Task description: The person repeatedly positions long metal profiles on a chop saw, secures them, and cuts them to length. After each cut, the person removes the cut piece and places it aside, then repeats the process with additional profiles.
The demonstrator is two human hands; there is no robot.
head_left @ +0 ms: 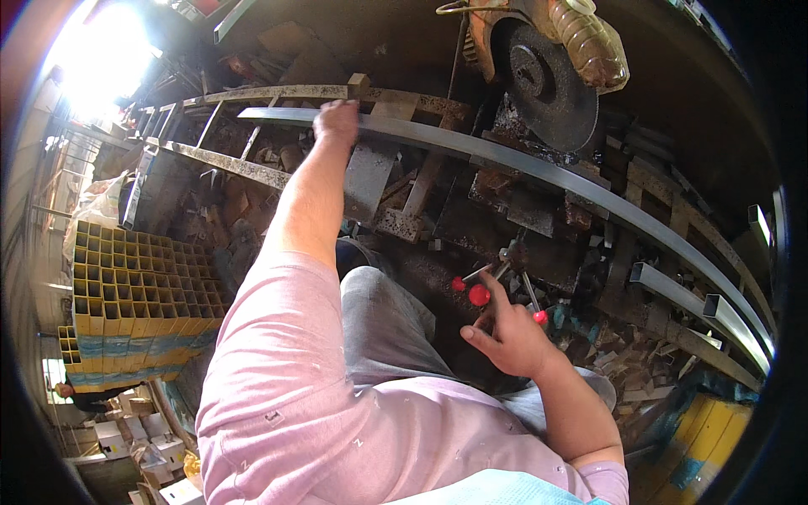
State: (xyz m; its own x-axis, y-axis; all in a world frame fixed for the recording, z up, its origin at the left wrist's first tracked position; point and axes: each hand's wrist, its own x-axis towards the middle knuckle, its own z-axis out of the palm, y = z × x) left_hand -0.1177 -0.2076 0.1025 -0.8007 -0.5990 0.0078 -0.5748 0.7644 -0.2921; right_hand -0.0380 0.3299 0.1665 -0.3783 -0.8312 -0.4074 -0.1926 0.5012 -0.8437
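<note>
A long square metal tube point(497, 151) lies across the saw bench, bent by the lens. My left hand point(337, 124) is closed over it near its left end, a little blurred. Below the cut-off saw's dark disc point(543, 84), a clamp handle with red ball knobs point(479, 295) and metal rods sticks out toward me. My right hand point(515, 341) is beside these knobs, thumb and index finger apart. The index finger reaches close to the rods; whether it touches them I cannot tell. Nothing shows in the right hand.
A ladder-like metal frame point(223, 160) extends to the left. Bundled yellow-edged square tubes point(143, 278) stand at the left, cartons point(126, 438) below them. Short offcuts point(627, 374) litter the ground at right, near more metal tubes point(673, 286). A plastic bottle point(589, 46) hangs by the saw.
</note>
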